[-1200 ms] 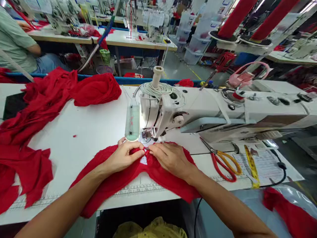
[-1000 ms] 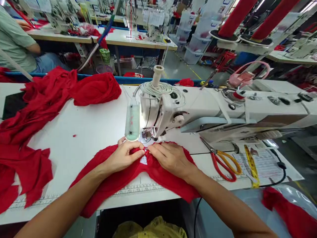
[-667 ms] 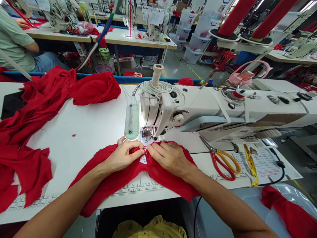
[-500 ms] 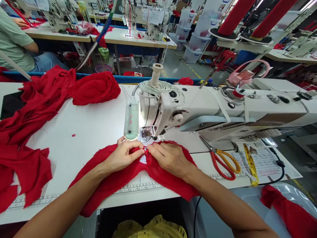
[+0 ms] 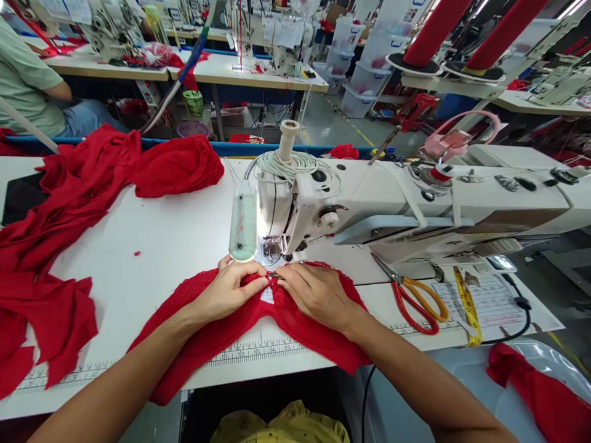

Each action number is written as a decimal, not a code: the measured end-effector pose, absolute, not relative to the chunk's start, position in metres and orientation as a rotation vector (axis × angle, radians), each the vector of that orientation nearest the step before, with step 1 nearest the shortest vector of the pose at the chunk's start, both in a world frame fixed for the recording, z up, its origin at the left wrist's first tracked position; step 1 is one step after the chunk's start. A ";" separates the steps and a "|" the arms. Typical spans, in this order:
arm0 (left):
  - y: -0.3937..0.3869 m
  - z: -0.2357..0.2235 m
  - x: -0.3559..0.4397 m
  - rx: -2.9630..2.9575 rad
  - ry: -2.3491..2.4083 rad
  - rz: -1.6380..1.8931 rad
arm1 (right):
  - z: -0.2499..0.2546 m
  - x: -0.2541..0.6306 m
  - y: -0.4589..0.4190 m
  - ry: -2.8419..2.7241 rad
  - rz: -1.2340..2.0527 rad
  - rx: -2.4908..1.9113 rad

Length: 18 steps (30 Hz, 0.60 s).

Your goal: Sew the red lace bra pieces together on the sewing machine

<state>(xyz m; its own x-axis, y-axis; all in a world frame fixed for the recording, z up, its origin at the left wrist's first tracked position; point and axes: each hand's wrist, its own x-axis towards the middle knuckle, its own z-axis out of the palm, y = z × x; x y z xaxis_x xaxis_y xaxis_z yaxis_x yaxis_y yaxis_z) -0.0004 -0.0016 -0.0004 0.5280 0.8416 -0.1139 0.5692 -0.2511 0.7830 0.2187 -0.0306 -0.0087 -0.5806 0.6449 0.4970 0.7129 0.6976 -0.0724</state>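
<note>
A red lace garment piece (image 5: 217, 335) lies flat on the white table (image 5: 170, 240) just in front of the sewing machine (image 5: 369, 203). My left hand (image 5: 228, 292) rests on the cloth with its fingers curled, pinching the fabric edge. My right hand (image 5: 316, 294) lies on the cloth beside it, fingers pressed together at the same spot. The fingertips of both hands meet close to the presser foot (image 5: 274, 251). A small white label shows between the hands.
Heaps of red fabric (image 5: 69, 203) cover the table's left side. Red-and-yellow scissors (image 5: 415, 298), a yellow tape measure (image 5: 468, 304) and a printed sheet lie to the right. Another person sits at the far left. Red thread cones (image 5: 434, 31) stand at the upper right.
Both hands and the red piece have crept slightly toward the presser foot. The view has shifted a little.
</note>
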 end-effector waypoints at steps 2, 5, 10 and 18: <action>-0.002 -0.001 0.000 1.946 1.150 0.424 | -0.010 0.218 -0.032 -2.336 -0.056 -1.086; -0.002 -0.003 0.000 1.935 1.155 0.429 | -0.011 0.215 -0.034 -2.226 0.261 -1.133; -0.003 -0.004 0.000 1.926 1.164 0.444 | -0.018 0.209 -0.030 -2.149 0.576 -1.121; -0.005 -0.006 0.002 2.052 1.157 0.436 | -0.024 0.208 -0.028 -2.143 0.587 -1.189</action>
